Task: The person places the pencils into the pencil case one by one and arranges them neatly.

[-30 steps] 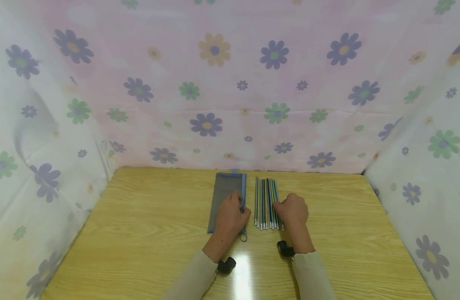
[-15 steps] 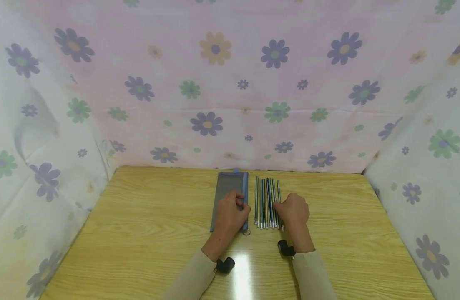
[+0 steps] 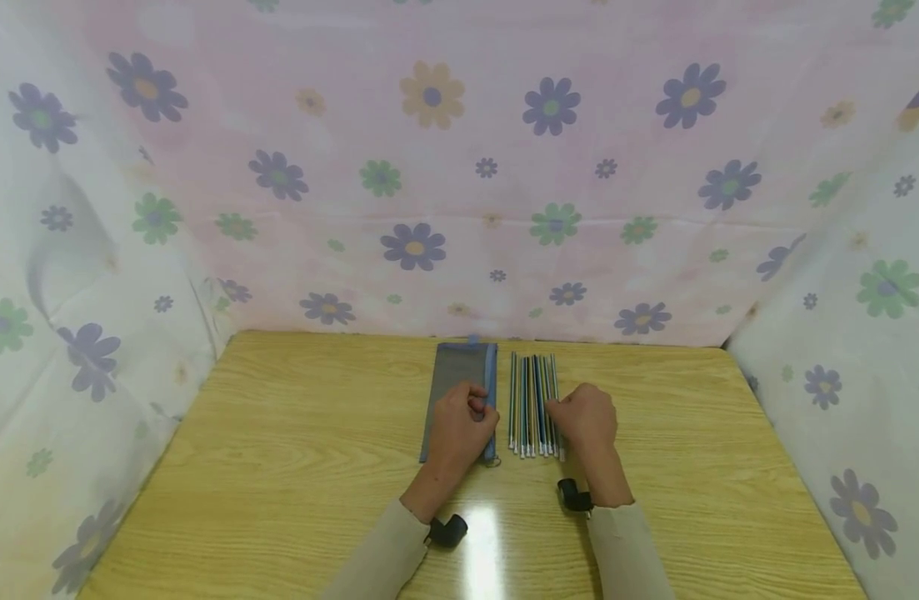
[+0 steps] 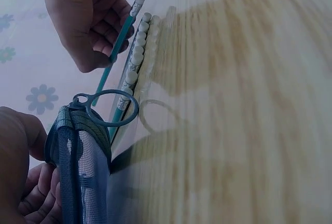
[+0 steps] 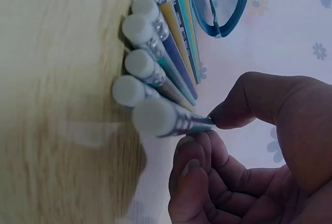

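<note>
As the head view shows, the left hand pinches and partly hides the pouch beside pencils. The left wrist view crops it, contents unclear. In the right wrist view, the right hand pinches one pencil, eraser blurred.

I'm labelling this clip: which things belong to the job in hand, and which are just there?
Job:
slim, white-tipped teal pencil, pinched by the right hand
row of similar pencils in mixed colours
blue-edged grey mesh pouch, held by the left hand

Just there:
yellowish wood-grain table
pink and white flowered cloth
black wrist cameras
</note>
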A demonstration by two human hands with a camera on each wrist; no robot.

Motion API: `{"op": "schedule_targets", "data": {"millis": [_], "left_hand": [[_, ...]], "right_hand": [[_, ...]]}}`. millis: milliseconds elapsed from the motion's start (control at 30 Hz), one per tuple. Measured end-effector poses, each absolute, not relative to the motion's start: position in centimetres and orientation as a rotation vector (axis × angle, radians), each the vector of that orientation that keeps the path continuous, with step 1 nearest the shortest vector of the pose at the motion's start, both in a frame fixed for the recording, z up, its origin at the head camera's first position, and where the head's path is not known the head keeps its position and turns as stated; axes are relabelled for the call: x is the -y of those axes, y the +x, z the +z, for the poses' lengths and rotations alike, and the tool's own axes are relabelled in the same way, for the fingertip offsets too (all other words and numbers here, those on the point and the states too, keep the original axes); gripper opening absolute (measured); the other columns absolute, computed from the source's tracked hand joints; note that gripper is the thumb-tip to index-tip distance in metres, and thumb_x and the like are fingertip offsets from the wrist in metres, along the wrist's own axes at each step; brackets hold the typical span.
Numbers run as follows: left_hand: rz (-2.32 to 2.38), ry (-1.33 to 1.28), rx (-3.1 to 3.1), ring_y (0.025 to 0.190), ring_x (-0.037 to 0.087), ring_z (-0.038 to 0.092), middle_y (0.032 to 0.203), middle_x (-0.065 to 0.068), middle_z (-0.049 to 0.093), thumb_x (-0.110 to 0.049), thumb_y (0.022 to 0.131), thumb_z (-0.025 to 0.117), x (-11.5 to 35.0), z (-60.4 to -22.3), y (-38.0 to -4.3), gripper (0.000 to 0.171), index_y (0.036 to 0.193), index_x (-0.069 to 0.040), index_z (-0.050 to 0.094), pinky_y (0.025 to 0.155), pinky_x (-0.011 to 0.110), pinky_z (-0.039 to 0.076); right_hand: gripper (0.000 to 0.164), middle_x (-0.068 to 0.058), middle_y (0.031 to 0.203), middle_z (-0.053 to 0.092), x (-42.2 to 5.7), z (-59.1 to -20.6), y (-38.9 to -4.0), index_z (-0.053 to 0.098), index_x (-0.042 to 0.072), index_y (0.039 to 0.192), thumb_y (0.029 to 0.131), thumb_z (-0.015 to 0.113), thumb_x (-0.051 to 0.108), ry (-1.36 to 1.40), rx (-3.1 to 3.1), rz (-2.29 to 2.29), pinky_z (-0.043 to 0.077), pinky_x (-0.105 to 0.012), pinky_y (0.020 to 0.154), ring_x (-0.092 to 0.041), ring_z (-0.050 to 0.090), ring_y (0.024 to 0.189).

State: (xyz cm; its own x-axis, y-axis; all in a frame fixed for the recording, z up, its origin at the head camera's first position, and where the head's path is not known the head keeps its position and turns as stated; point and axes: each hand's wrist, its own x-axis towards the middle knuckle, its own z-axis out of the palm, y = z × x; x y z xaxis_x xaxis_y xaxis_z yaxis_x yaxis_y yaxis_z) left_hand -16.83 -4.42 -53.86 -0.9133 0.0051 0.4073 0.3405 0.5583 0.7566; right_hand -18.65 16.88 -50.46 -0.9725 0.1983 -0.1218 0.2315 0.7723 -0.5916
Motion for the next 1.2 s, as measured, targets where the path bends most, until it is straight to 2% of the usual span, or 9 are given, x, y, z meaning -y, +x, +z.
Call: {"op": "schedule_targets", "data": {"millis": [167, 367, 633, 900, 1200], "left_hand": [[-1.291, -0.292, 2.401, 0.064, 0.009, 0.061, 0.079, 0.001, 0.065, -0.003, 0.089, 0.072, 4.5, -54.0, -16.9, 0.014, 0.103, -0.001, 0.073, 0.059, 0.026, 0.055], [-1.310, -0.279, 2.395, 0.065, 0.010, 0.061, 0.080, 0.000, 0.065, -0.005, 0.088, 0.071, 4.6, -53.8, -17.0, 0.016, 0.103, -0.001, 0.073, 0.059, 0.025, 0.054], [-1.321, -0.285, 2.386, 0.066, 0.012, 0.063, 0.080, 0.001, 0.066, -0.004, 0.090, 0.072, 4.6, -53.7, -16.9, 0.014, 0.104, -0.001, 0.073, 0.060, 0.026, 0.055], [-1.330, -0.281, 2.374, 0.065, 0.009, 0.062, 0.080, 0.000, 0.067, -0.005, 0.090, 0.073, 4.6, -53.8, -16.8, 0.015, 0.105, -0.004, 0.073, 0.060, 0.025, 0.055], [-1.378, -0.286, 2.357, 0.066, 0.008, 0.062, 0.082, 0.000, 0.067, -0.004, 0.090, 0.074, 4.6, -53.8, -16.7, 0.015, 0.105, -0.003, 0.072, 0.061, 0.024, 0.056]], "right_hand": [[0.051, 0.006, 0.043, 0.041, -16.5, -50.2, -18.7, 0.055, 0.015, 0.047, 0.092, 0.075, 0.028, 0.331, -2.871, -1.039, 0.027, -0.025, 0.039, -0.011, 0.033, 0.040], [0.042, 0.003, 0.048, 0.053, -15.7, -49.8, -18.7, 0.069, 0.008, 0.057, 0.090, 0.080, 0.031, 0.324, -2.842, -1.072, 0.036, -0.027, 0.042, -0.013, 0.046, 0.044], [0.030, -0.004, 0.062, 0.068, -15.1, -49.6, -18.5, 0.076, 0.006, 0.068, 0.089, 0.080, 0.027, 0.269, -2.850, -1.120, 0.048, -0.033, 0.050, -0.019, 0.062, 0.055], [0.031, -0.001, 0.058, 0.063, -14.7, -49.4, -18.6, 0.071, 0.008, 0.062, 0.088, 0.078, 0.025, 0.217, -2.849, -1.166, 0.048, -0.032, 0.053, -0.016, 0.056, 0.053], [0.031, -0.002, 0.055, 0.064, -13.8, -49.7, -19.0, 0.077, 0.004, 0.066, 0.089, 0.079, 0.026, 0.203, -2.832, -1.203, 0.044, -0.030, 0.050, -0.016, 0.055, 0.050]]}}
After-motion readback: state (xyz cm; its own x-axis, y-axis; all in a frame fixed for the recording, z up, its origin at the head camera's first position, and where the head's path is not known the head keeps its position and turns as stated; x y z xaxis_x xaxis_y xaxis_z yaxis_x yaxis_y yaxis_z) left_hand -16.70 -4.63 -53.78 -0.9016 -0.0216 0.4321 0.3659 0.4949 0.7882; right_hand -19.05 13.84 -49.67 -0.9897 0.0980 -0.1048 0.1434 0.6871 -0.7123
